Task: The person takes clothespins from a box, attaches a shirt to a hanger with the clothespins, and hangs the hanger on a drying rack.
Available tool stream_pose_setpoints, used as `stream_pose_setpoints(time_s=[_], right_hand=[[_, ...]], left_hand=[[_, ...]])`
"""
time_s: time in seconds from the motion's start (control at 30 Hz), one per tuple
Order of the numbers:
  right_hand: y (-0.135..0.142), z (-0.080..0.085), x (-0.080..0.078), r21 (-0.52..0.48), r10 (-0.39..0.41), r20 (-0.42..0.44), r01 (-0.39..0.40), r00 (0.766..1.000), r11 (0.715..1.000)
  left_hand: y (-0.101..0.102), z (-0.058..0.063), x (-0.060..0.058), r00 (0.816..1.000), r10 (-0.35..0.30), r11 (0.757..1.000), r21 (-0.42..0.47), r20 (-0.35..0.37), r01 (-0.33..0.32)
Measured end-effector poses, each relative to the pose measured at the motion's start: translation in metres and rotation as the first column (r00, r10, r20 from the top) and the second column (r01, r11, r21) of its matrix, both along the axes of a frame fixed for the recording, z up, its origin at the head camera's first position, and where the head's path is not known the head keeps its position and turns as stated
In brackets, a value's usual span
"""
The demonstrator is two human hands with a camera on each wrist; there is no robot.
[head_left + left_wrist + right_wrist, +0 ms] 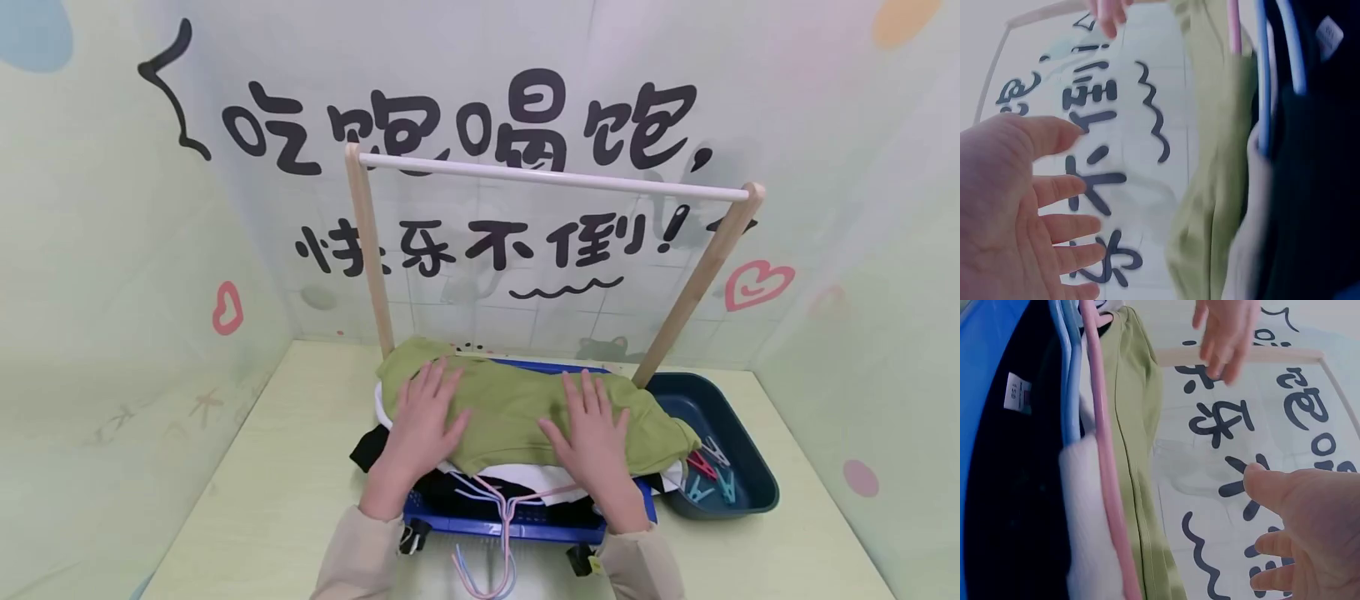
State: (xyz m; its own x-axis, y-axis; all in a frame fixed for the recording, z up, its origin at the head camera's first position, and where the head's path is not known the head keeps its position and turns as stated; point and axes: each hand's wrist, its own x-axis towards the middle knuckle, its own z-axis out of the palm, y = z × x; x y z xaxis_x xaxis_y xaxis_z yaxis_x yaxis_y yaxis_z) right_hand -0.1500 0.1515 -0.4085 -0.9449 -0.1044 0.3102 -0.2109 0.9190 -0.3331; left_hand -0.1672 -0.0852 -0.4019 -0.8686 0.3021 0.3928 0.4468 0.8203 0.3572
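Observation:
A green garment (510, 408) lies spread on top of a stack, above a white garment (536, 477) and a black one (367, 450). Over its left part is my left hand (423, 421), fingers straight and spread. My right hand (594, 429) is over the right part in the same flat way. Both wrist views show a gap between each palm and the cloth, and neither hand holds anything. Pink and blue hangers (506, 507) run into the garments, their hooks pointing toward me. Underneath is a blue basket (517, 531), mostly covered by clothes.
Behind the clothes rises a rack with wooden posts (693, 287) and a white rod (555, 177). At the right stands a dark teal tub (765, 500) with several clothespins (702, 465). Black casters (580, 558) show below the basket. A printed curtain surrounds the pale table (255, 483).

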Motion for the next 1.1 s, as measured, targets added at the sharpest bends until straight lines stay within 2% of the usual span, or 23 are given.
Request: stream_pose_setpoints(time_s=[0.1, 0.2, 0.5, 0.67, 0.73, 0.87, 0.97, 1.03, 1.1], right_hand=[[0.007, 0.000, 0.001, -0.024, 0.005, -0.032, -0.005, 0.999, 1.000], [0.016, -0.001, 0.002, -0.050, 0.009, -0.089, -0.013, 0.996, 0.999], [0.050, -0.008, 0.006, -0.132, -0.011, -0.182, -0.014, 0.983, 0.991], [0.073, -0.014, 0.010, -0.208, -0.080, -0.301, 0.016, 0.950, 0.978], [0.082, -0.016, 0.012, -0.246, -0.122, -0.324, 0.041, 0.938, 0.969], [0.103, -0.025, 0.016, -0.296, -0.207, -0.339, 0.105, 0.918, 0.949], [0.120, -0.034, 0.021, -0.319, -0.272, -0.326, 0.165, 0.906, 0.933], [0.130, -0.039, 0.025, -0.326, -0.319, -0.280, 0.223, 0.906, 0.919], [0.141, -0.044, 0.027, -0.327, -0.361, -0.199, 0.285, 0.911, 0.901]], left_hand=[[-0.013, 0.000, 0.000, 0.999, -0.004, 1.000, 0.014, -0.048, 0.004], [-0.025, -0.002, -0.002, 0.998, -0.015, 1.000, 0.020, -0.065, 0.016], [-0.055, -0.019, 0.002, 0.997, -0.052, 0.996, 0.073, -0.064, 0.057], [-0.059, -0.021, 0.001, 0.997, -0.077, 0.992, 0.094, -0.030, 0.080], [-0.058, -0.023, 0.000, 0.995, -0.097, 0.992, 0.083, -0.018, 0.099], [-0.057, -0.029, -0.005, 0.989, -0.144, 0.989, 0.015, -0.032, 0.144], [-0.057, -0.034, -0.008, 0.982, -0.170, 0.985, -0.041, -0.086, 0.167], [-0.056, -0.038, -0.010, 0.974, -0.185, 0.982, -0.061, -0.128, 0.178], [-0.056, -0.040, -0.011, 0.967, -0.192, 0.980, -0.077, -0.167, 0.181]])
